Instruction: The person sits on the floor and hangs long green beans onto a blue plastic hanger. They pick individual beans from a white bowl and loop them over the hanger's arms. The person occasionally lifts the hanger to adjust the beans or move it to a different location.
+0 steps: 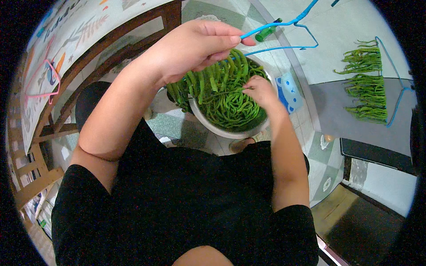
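My left hand (202,46) is closed around one end of a blue clothes hanger (273,48), raised over a metal basin (208,125). Several green long beans (213,77) drape over the hanger's bar beneath that hand. Coiled long beans (235,111) fill much of the basin. At the basin's right side, my right hand (262,92) pinches a thin long bean that stretches left over the heap. The far end of that bean is lost among the others.
A green bottle (267,32) lies beyond the basin, and a blue-and-white bear-print packet (289,92) is at its right. Farther right hangs another blue hanger (404,93) loaded with long beans (366,95). A pink hanger (43,94) and wooden furniture (84,62) stand left.
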{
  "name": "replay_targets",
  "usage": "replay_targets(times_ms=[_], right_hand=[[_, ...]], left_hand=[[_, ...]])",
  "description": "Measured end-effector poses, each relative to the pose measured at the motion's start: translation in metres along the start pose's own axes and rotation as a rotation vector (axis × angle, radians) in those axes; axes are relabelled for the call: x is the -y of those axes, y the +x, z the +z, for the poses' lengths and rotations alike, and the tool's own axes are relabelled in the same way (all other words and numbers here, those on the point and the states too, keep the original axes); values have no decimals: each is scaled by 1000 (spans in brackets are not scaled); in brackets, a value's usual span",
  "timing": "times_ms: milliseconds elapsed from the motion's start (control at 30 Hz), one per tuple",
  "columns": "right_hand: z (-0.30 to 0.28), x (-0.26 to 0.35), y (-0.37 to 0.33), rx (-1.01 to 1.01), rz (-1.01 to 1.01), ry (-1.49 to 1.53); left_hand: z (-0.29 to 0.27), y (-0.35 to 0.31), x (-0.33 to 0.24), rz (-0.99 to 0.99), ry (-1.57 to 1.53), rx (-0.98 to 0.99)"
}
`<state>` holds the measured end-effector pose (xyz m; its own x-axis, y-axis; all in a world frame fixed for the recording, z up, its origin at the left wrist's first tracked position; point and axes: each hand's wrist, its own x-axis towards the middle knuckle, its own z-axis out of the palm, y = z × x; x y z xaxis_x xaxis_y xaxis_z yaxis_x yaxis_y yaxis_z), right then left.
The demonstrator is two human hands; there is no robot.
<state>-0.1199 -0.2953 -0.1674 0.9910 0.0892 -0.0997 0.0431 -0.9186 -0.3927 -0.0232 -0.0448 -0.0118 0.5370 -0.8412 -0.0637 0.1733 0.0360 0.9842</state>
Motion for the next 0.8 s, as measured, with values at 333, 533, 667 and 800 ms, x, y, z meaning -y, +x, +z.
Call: replay_targets(times_ms=[333,533,667,800], right_hand=[[-137,26,-49,-291,280,741],[-142,59,-51,-741,-278,1064],[-132,72,-38,-625,-350,1019],[-115,83,-24,-508,-330,999]], left_hand=[[4,4,0,-27,-44,10],[5,5,1,-49,-45,57],[10,6,7,-68,10,-15],[15,3,3,-76,1,31]])
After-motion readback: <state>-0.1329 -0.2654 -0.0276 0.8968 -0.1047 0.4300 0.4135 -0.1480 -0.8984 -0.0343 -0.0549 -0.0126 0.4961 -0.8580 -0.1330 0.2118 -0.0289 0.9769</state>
